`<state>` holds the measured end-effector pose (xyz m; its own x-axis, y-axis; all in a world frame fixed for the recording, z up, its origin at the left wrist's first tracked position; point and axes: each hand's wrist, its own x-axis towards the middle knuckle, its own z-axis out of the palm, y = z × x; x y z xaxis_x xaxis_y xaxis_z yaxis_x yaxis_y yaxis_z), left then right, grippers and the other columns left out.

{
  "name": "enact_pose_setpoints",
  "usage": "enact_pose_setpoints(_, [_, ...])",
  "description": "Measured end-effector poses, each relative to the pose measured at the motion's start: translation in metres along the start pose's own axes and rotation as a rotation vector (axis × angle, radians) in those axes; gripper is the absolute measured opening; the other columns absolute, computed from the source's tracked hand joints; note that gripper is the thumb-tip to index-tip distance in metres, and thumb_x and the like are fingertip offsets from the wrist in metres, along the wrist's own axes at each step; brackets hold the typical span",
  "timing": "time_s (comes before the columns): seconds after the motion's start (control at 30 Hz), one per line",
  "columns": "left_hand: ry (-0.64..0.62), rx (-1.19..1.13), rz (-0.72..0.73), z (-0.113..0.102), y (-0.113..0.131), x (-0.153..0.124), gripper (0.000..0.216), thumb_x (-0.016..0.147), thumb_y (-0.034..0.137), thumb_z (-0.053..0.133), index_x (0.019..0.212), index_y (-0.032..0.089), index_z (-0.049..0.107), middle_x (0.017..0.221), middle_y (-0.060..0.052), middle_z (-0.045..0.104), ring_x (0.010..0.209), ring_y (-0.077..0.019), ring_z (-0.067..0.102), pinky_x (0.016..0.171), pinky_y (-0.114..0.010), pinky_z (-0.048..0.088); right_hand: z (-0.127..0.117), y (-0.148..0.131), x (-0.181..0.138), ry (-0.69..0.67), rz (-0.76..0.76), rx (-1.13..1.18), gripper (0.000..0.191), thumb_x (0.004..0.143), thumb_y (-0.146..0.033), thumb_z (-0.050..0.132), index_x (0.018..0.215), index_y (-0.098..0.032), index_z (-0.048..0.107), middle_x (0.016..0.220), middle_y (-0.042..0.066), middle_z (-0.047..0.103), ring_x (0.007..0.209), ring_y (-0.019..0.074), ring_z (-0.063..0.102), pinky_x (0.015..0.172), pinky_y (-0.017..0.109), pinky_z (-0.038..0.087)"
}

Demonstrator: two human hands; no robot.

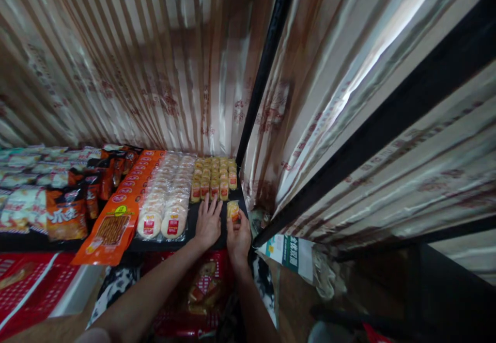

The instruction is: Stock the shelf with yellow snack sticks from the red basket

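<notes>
My right hand [238,237] grips a small yellow snack packet [233,211] with a red and yellow label, held just above the black shelf at its right end. My left hand [209,224] lies with its fingers stretched forward, the fingertips at the front of the rows of small yellow packets [204,184]. Those rows stand close together, red labels facing me. Left of them are two rows of round white crackers [173,223] in clear wrappers.
Long orange snack bags [114,224] overlap left of the crackers, then orange and white bags [65,211]. Below the shelf are a red basket [27,291] and a red container with yellow packets [205,281]. Black poles [267,69] and a pale printed plastic curtain [186,64] border the shelf.
</notes>
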<state>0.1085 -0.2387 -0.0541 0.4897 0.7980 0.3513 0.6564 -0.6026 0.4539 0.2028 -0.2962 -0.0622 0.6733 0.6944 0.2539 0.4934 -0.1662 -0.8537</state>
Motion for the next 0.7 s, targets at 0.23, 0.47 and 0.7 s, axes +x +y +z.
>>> enact_pose_setpoints(0.23, [0.003, 0.348, 0.109, 0.022, -0.011, 0.025, 0.056, 0.084, 0.027, 0.044, 0.139, 0.022, 0.032, 0.15, -0.003, 0.021, 0.138, -0.0281, 0.01, 0.11, -0.05, 0.019, 0.017, 0.012, 0.015, 0.064, -0.048, -0.02, 0.051, 0.084, -0.04, 0.042, 0.123, -0.008, 0.047, 0.113, 0.019, 0.056, 0.066, 0.0146, 0.056, 0.068, 0.031, 0.05])
enact_pose_setpoints(0.47, [0.018, 0.371, 0.095, 0.031, -0.014, 0.041, 0.051, 0.089, 0.036, 0.034, 0.137, 0.02, 0.036, 0.149, -0.002, 0.025, 0.138, -0.027, 0.012, 0.111, -0.05, 0.016, 0.038, 0.019, 0.041, 0.1, -0.079, -0.08, 0.049, 0.085, -0.038, 0.04, 0.125, -0.011, 0.046, 0.116, 0.02, 0.053, 0.085, 0.0214, 0.059, 0.073, 0.035, 0.049])
enact_pose_setpoints(0.7, [0.024, 0.365, 0.116, 0.038, -0.014, 0.054, 0.051, 0.09, 0.038, 0.033, 0.137, 0.019, 0.037, 0.149, 0.0, 0.023, 0.138, -0.0274, 0.01, 0.11, -0.05, 0.018, 0.05, 0.022, 0.068, 0.161, -0.113, -0.108, 0.05, 0.085, -0.039, 0.039, 0.126, -0.01, 0.044, 0.12, 0.021, 0.052, 0.102, 0.0257, 0.056, 0.08, 0.036, 0.047])
